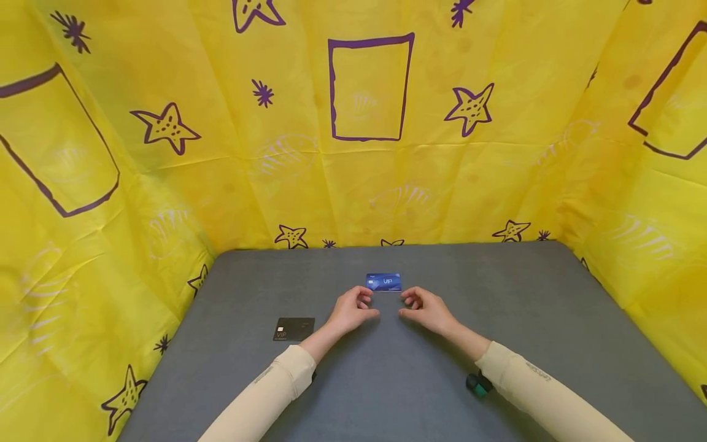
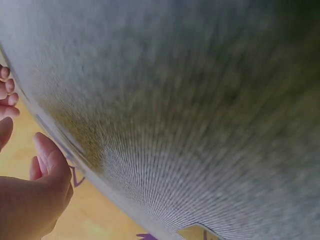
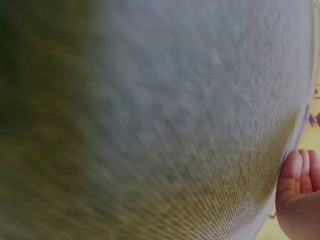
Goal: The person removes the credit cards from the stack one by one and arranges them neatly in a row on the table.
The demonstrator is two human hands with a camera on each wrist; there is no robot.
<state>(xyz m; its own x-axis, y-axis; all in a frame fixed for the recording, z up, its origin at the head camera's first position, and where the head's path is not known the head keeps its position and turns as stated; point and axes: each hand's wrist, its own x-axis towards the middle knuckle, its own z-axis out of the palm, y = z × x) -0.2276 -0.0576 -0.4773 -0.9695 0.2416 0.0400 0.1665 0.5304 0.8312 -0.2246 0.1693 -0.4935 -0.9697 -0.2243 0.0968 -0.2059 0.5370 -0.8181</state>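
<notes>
A blue card (image 1: 383, 282) marked VIP lies flat toward the far side of the grey table (image 1: 364, 380). My left hand (image 1: 353, 308) is by its lower left corner, fingers loosely bent and thumb apart from them. At the lower right corner my right hand (image 1: 426, 310) mirrors it, also with bent fingers and a separate thumb. Whether the fingertips touch the card is hard to tell; neither hand grips it. A black card (image 1: 294, 329), also marked VIP, lies to the left, beside my left wrist. Both wrist views show mostly blurred tabletop, with the left hand (image 2: 42, 187) and right hand (image 3: 298, 200) at their edges.
Yellow cloth (image 1: 364, 166) with purple stars and outlines hangs behind the table and along both sides. A dark and green device (image 1: 478, 384) sits under my right sleeve cuff.
</notes>
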